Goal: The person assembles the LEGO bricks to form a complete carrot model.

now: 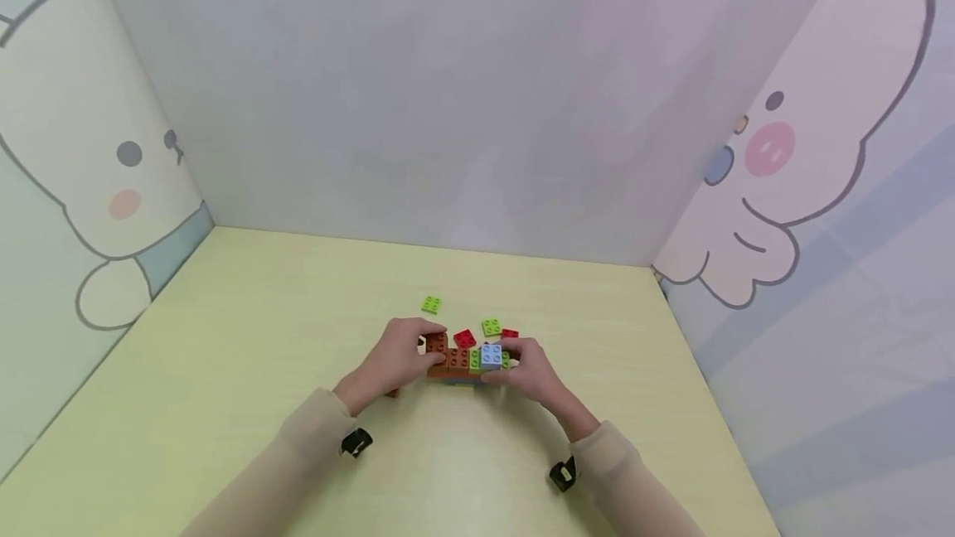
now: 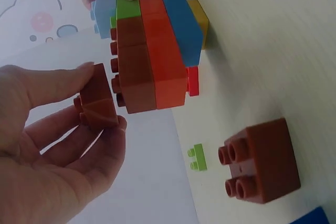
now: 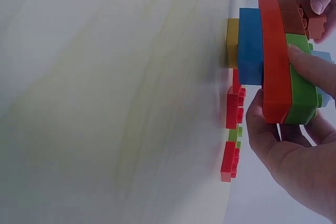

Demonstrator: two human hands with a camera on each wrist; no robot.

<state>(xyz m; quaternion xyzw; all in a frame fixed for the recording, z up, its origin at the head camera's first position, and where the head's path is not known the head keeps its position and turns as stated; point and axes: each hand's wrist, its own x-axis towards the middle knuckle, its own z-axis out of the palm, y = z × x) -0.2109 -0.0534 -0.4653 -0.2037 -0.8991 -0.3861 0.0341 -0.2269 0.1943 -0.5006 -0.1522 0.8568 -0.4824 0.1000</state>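
My left hand (image 1: 395, 355) pinches a small brown brick (image 2: 97, 100) between thumb and fingers. In the left wrist view a narrow gap shows between this brick and the studs of a built block stack. My right hand (image 1: 530, 370) grips the stack's other end, its thumb on a green brick (image 3: 302, 90). Along the stack runs a long orange-red brick (image 3: 275, 61), with brown bricks (image 2: 136, 77) and the green one on top. A light blue brick (image 1: 492, 355) sits above the green. Beneath are a blue brick (image 3: 251, 45) and a yellow brick (image 3: 232, 43).
On the pale table (image 1: 298, 297), a loose brown brick (image 2: 270, 161) lies near my left wrist. Beyond the stack are thin green bricks (image 1: 431, 305) and red bricks (image 1: 465, 338). A blue piece (image 2: 315, 217) shows at the left wrist view's corner. Panels (image 1: 373, 106) stand around the table.
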